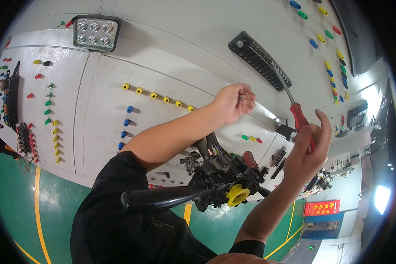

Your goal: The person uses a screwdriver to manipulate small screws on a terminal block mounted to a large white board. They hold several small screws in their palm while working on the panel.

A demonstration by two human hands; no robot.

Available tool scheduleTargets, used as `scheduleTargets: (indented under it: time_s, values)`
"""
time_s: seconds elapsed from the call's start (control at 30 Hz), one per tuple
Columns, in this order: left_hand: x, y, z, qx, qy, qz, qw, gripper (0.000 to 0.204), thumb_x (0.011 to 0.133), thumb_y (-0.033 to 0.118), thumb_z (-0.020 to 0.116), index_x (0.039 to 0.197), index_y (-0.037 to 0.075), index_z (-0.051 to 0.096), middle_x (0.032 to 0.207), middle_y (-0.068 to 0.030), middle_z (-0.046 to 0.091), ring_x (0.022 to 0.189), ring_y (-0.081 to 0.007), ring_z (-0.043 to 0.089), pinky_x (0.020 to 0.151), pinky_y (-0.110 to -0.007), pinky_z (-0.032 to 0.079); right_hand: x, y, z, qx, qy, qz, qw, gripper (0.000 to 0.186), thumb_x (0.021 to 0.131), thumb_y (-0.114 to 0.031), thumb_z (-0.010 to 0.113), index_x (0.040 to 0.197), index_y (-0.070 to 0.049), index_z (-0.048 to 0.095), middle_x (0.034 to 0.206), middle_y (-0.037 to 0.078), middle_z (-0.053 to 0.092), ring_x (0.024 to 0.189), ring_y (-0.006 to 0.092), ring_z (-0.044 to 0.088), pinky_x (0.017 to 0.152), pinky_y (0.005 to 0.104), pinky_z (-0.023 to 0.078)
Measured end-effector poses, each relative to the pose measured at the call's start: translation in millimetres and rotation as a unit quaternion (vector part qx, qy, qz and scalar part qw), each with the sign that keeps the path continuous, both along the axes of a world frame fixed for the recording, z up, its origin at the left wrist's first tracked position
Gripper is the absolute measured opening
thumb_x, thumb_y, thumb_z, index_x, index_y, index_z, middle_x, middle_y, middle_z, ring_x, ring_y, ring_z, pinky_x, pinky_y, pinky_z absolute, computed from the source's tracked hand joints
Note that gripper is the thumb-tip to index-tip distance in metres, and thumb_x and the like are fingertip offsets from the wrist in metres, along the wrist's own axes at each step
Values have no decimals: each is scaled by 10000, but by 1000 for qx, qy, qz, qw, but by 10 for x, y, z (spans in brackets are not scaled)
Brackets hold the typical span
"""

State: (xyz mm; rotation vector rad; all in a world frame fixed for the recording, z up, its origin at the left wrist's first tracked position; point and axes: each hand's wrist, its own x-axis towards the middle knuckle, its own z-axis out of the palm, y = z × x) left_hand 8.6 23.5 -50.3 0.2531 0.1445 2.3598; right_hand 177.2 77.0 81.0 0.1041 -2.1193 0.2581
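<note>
My left hand (pixel 235 102) is raised near the middle, fingers curled around a small metal piece (pixel 241 98), probably a screw. My right hand (pixel 311 143) grips a red-handled screwdriver (pixel 299 116); its shaft points up across a black LED light bar (pixel 246 48) mounted on the white panel (pixel 171 53). Beside the screwdriver handle is a small black fitting (pixel 285 131). Below my hands is a black steering-column switch assembly (pixel 213 174) with long stalks and a yellow ring (pixel 237 193). Whether the screwdriver tip touches the bar, I cannot tell.
A square lamp (pixel 94 34) is at upper left. Coloured sockets (pixel 154 95) dot the panels. A fuse box (pixel 11 99) and wired terminal block (pixel 24 138) are at far left. The green floor (pixel 22 193) has yellow lines. A red sign (pixel 321 207) hangs at lower right.
</note>
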Motion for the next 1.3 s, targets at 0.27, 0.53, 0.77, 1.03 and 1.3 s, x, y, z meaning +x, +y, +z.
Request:
scheduleTargets:
  time_s: [0.27, 0.53, 0.77, 1.03, 1.3]
  values:
    - [14, -15, 18, -3, 14, -1, 1000, 85, 782, 49, 408, 755, 45, 489, 739, -96, 519, 584, -169, 443, 509, -284, 359, 13, 7, -3, -29, -21, -6, 999, 260, 872, -86, 520, 1116, -9, 563, 645, 72, 563, 553, 106, 509, 519, 221, 400]
    - [5, 33, -19, 7, 22, -22, 999, 118, 760, 59, 378, 743, 51, 494, 724, -90, 491, 552, -161, 403, 464, -271, 328, 10, 12, -19, -40, 18, 40, 998, 428, 792, 0, 607, 1205, -18, 497, 788, 71, 581, 684, 121, 560, 589, 231, 444]
    - [20, 16, -21, -15, 20, -21, 999, 112, 760, 67, 369, 750, 61, 480, 680, -57, 459, 525, -151, 389, 439, -266, 304, -3, 70, 15, 179, 29, 31, 983, 282, 733, -60, 689, 1006, -38, 624, 869, 115, 606, 758, 183, 612, 625, 258, 480]
    - [-18, -49, 1, 3, 21, -43, 999, 71, 777, 105, 398, 740, 77, 453, 606, -9, 392, 472, -119, 345, 392, -256, 247, 29, 39, -25, 0, -43, 3, 999, 217, 833, -63, 619, 1045, -30, 590, 644, 33, 586, 582, 67, 555, 546, 184, 416]
    - [-48, -88, 20, -14, 13, -34, 999, 201, 832, 250, 463, 695, 103, 447, 586, 19, 375, 443, -97, 330, 366, -240, 214, 66, -48, 92, -10, -5, -9, 1000, 277, 781, -3, 652, 1037, -26, 549, 802, 81, 597, 635, 131, 569, 572, 236, 456]
